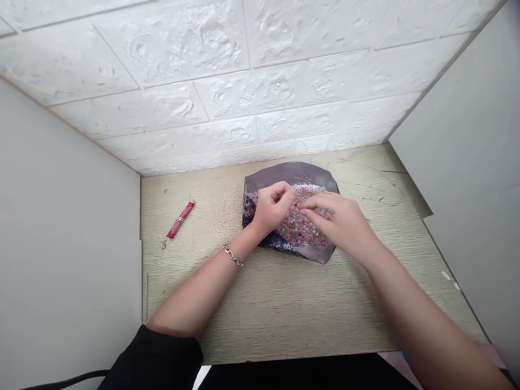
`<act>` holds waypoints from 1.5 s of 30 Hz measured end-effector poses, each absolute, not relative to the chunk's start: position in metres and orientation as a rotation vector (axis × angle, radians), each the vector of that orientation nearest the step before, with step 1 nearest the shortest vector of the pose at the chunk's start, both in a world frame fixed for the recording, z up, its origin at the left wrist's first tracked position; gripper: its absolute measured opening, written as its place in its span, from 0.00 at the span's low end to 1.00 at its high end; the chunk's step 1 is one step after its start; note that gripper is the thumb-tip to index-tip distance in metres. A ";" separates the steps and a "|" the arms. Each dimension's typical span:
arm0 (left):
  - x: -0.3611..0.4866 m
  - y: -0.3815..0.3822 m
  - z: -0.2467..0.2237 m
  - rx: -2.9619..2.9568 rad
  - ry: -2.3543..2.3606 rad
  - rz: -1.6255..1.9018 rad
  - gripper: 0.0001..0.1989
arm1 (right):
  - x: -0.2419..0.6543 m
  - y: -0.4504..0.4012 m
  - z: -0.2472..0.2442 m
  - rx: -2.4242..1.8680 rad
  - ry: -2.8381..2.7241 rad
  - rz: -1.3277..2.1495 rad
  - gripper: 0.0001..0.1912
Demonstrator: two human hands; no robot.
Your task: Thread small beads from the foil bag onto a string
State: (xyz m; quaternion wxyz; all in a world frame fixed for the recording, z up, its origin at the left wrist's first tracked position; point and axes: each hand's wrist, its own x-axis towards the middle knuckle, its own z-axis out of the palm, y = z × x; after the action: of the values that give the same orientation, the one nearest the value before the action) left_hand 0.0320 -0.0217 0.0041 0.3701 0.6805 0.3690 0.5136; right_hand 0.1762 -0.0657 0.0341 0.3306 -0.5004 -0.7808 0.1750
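Observation:
A dark grey plastic bag [284, 173] lies opened out on the table, with a heap of small pink, white, yellow and red beads [300, 234] in it. Over the left part of the heap my left hand [273, 207] is closed, thumb against the curled fingers. My right hand [341, 219] faces it from the right, thumb and forefinger pinched together just above the beads. Whatever either pinch holds is too small or too hidden to make out. A silver chain bracelet [233, 255] circles my left wrist.
On the wooden table [284, 309], a red tube-shaped item [181, 219] with clear ends lies left of the bag. Thin wire or thread [377, 187] is strewn at the back right. White brick-patterned wall [227, 103] closes off the back; pale panels [69, 227] stand at both sides.

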 end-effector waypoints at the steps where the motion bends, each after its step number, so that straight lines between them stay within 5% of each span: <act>1: 0.032 -0.022 0.003 1.762 0.945 1.340 0.13 | 0.176 -0.067 0.033 -1.314 -2.032 0.432 0.06; 8: 0.033 -0.030 -0.003 2.085 0.855 1.335 0.10 | 0.181 -0.069 0.025 -1.353 -1.925 0.368 0.16; 13: 0.033 -0.034 -0.001 2.296 0.834 1.282 0.09 | 0.182 -0.067 0.022 -1.283 -2.053 0.297 0.07; 22: 0.022 -0.027 0.041 2.234 0.851 0.913 0.16 | 0.201 -0.073 0.052 -0.815 -1.013 1.209 0.09; 25: 0.020 -0.027 0.056 2.085 0.837 0.758 0.15 | 0.212 -0.072 0.060 -0.751 -0.910 1.276 0.09; 29: 0.021 -0.029 0.064 1.951 0.795 0.609 0.13 | 0.206 -0.076 0.060 -0.863 -1.063 1.159 0.10; 37: 0.022 -0.033 0.065 1.992 0.858 0.459 0.12 | 0.188 -0.084 0.049 -1.548 -2.148 0.243 0.11; 45: 0.017 -0.029 0.068 2.109 0.935 0.380 0.19 | 0.195 -0.084 0.052 -1.438 -1.867 0.239 0.10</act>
State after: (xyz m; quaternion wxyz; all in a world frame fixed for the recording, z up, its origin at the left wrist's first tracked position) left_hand 0.0166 -0.0289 0.0677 0.3911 0.8302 0.3680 0.1495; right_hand 0.1949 -0.0838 0.0518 0.3769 -0.5622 -0.7302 0.0934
